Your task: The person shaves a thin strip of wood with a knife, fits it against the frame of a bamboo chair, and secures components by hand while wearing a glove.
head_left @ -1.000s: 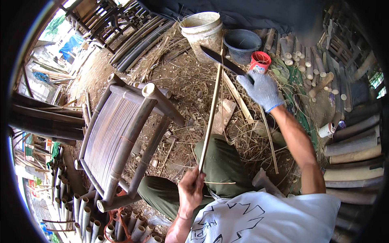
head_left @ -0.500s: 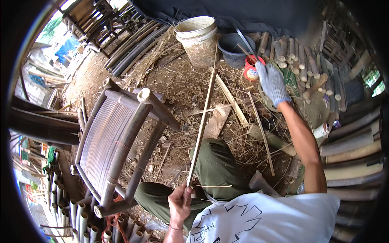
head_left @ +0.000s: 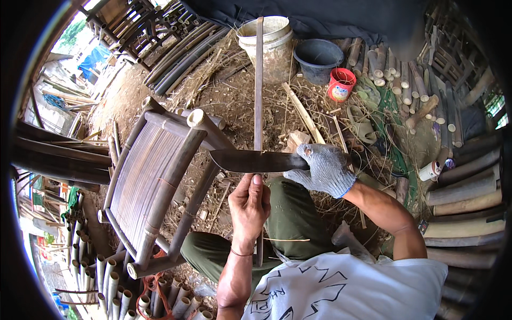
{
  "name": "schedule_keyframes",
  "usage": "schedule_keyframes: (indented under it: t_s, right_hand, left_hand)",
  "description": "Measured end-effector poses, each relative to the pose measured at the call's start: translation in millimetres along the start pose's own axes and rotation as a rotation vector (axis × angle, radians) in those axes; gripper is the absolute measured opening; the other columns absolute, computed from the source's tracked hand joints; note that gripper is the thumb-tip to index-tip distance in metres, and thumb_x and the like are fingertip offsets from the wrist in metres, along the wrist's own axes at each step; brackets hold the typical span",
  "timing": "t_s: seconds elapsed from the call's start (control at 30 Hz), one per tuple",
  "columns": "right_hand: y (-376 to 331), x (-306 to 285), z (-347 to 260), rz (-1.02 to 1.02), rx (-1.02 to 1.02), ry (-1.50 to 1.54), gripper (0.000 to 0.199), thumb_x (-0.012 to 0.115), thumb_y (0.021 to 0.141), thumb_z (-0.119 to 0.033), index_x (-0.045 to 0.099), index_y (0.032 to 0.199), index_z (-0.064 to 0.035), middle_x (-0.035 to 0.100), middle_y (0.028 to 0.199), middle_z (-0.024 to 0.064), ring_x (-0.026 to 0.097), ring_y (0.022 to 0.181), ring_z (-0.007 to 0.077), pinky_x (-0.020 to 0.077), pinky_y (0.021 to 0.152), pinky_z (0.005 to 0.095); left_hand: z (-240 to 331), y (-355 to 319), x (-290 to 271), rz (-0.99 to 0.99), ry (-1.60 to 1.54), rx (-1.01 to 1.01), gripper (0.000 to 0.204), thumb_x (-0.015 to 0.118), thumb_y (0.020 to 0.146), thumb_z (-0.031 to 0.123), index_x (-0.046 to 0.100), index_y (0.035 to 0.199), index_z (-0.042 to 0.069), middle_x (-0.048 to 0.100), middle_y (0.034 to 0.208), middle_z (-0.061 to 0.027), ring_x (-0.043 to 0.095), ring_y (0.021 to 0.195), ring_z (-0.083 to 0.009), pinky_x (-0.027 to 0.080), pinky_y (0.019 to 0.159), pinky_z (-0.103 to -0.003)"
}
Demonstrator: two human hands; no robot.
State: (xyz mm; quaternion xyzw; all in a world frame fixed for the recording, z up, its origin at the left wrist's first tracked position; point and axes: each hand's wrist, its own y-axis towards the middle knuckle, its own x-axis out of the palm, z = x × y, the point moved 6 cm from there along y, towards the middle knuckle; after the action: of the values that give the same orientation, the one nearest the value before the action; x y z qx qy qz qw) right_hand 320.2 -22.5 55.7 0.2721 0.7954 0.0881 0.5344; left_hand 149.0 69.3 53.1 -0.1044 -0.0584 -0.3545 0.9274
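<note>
A long, narrow bamboo strip stands nearly upright in front of me, its upper end overlapping the white bucket in view. My bare left hand is closed on its lower part, thumb and fingers pinching it; the strip's tail shows below the wrist. In a grey knit glove, my right hand grips a large dark machete. The blade lies level across the strip, just above my left fingertips, and its tip points left. The glove hides most of the handle. Whether the edge has entered the strip I cannot tell.
A bamboo chair stands at my left. Beyond are a dirty white bucket, a dark basin and a red tub. Bamboo shavings litter the ground. Cut bamboo poles line the right side.
My right hand came back from beside the red tub, bringing the machete across the strip. The strip went from slanted to nearly upright, and my left hand now grips it higher up.
</note>
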Motion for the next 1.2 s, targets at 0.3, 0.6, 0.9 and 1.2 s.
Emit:
schedule_keyframes:
  t_s: [0.3,0.6,0.9,1.2]
  right_hand:
    - [22,-20,82,0.06,0.45,0.137,0.051,0.06,0.093,-0.058,0.064,0.084,-0.0084,0.064,0.064,0.0146,0.068,0.063,0.0336,0.0512,0.057,0.0452]
    - [6,-26,95,0.035,0.202,0.155,0.054,0.054,0.096,-0.064,0.062,0.083,-0.0118,0.062,0.064,0.0098,0.066,0.06,0.0291,0.0492,0.055,0.0431]
    - [10,-21,94,-0.114,0.237,0.112,0.051,0.06,0.094,-0.059,0.062,0.081,-0.0098,0.057,0.058,0.0124,0.062,0.053,0.031,0.0461,0.051,0.0425]
    - [15,-65,81,0.18,0.327,0.158,0.049,0.058,0.097,-0.052,0.069,0.092,-0.0039,0.068,0.079,0.0191,0.07,0.079,0.0343,0.052,0.069,0.0451]
  left_hand:
    - [-29,-54,-19,-0.082,0.132,-0.083,0.044,0.053,0.108,0.021,0.051,0.145,-0.002,0.047,0.069,0.0062,0.039,0.056,-0.002,0.029,0.049,-0.019]
    - [-59,-98,-47,-0.087,0.073,-0.122,0.047,0.061,0.104,0.025,0.053,0.145,0.003,0.05,0.064,0.0047,0.04,0.052,-0.0024,0.03,0.044,-0.02]
    - [-66,-91,-45,-0.079,0.026,-0.142,0.046,0.061,0.104,0.025,0.055,0.143,0.002,0.047,0.061,0.006,0.036,0.049,-0.0017,0.026,0.042,-0.02]
    - [-44,-66,-27,-0.159,-0.313,-0.288,0.057,0.05,0.107,0.038,0.04,0.153,0.005,0.043,0.06,0.001,0.039,0.042,-0.0091,0.037,0.041,-0.023]
